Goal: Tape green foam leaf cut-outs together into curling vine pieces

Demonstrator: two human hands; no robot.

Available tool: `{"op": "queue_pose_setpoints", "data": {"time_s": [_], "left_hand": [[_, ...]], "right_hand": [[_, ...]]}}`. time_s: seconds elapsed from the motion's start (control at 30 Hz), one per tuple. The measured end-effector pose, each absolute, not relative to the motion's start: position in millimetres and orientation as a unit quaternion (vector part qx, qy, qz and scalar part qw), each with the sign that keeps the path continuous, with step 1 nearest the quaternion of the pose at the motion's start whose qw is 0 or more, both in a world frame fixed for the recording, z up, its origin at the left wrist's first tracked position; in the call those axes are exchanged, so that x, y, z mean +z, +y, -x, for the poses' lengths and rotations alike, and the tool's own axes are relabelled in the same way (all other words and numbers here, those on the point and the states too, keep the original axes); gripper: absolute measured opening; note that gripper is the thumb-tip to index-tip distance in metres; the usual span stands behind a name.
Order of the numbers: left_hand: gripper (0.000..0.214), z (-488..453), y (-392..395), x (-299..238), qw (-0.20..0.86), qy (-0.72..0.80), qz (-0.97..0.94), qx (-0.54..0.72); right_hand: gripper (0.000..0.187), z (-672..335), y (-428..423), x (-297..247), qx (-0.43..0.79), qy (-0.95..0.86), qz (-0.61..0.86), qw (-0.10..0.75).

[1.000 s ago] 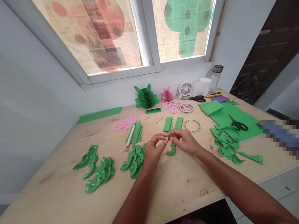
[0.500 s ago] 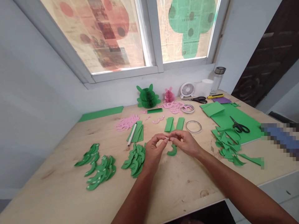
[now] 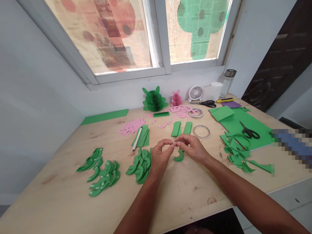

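Note:
Both my hands meet over the middle of the wooden table (image 3: 73,208). My left hand (image 3: 161,156) and my right hand (image 3: 193,148) each pinch a tiny white scrap (image 3: 174,142) between thumb and fingertips, their tips touching. Under my right hand lies a green curved paper piece (image 3: 179,156). A pile of green curved pieces (image 3: 140,165) sits just left of my left hand. Two more piles with white strips, one (image 3: 104,178) and another (image 3: 90,159), lie farther left.
Two tape rolls (image 3: 201,131) (image 3: 195,112) lie beyond my hands, with green strips (image 3: 181,128), a white pen (image 3: 136,139) and pink cut-outs (image 3: 131,126). Green sheets, scraps (image 3: 235,151) and black scissors (image 3: 248,131) fill the right side. A green honeycomb figure (image 3: 154,100), a small fan (image 3: 195,93) and a bottle (image 3: 226,82) stand by the wall.
Both hands stay pinched together at the same spot over the table. Only the view has shifted slightly.

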State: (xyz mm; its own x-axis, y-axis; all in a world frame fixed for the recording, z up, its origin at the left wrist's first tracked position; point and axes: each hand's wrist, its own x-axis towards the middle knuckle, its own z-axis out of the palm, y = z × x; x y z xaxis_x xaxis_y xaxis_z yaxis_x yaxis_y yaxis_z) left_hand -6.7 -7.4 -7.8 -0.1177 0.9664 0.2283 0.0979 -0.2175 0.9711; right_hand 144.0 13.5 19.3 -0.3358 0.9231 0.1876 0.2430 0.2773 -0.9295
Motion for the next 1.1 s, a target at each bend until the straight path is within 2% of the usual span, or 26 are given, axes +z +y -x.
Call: {"op": "queue_pose_setpoints", "data": {"time_s": [0.43, 0.8, 1.1], "left_hand": [[0.013, 4.0, -7.9, -8.9, 0.363, 0.501, -0.546, 0.565], [0.011, 2.3, -8.0, -10.6, 0.355, 0.511, -0.551, 0.557], [0.011, 0.6, -9.5, -8.8, 0.359, 0.535, -0.539, 0.543]], "right_hand": [[0.022, -140.1, 12.8, 14.3, 0.422, -0.681, 0.413, 0.433], [0.024, -137.7, 8.8, 15.3, 0.299, -0.723, 0.426, 0.454], [0.031, -136.0, 5.4, 12.0, 0.236, -0.76, 0.416, 0.439]]}}
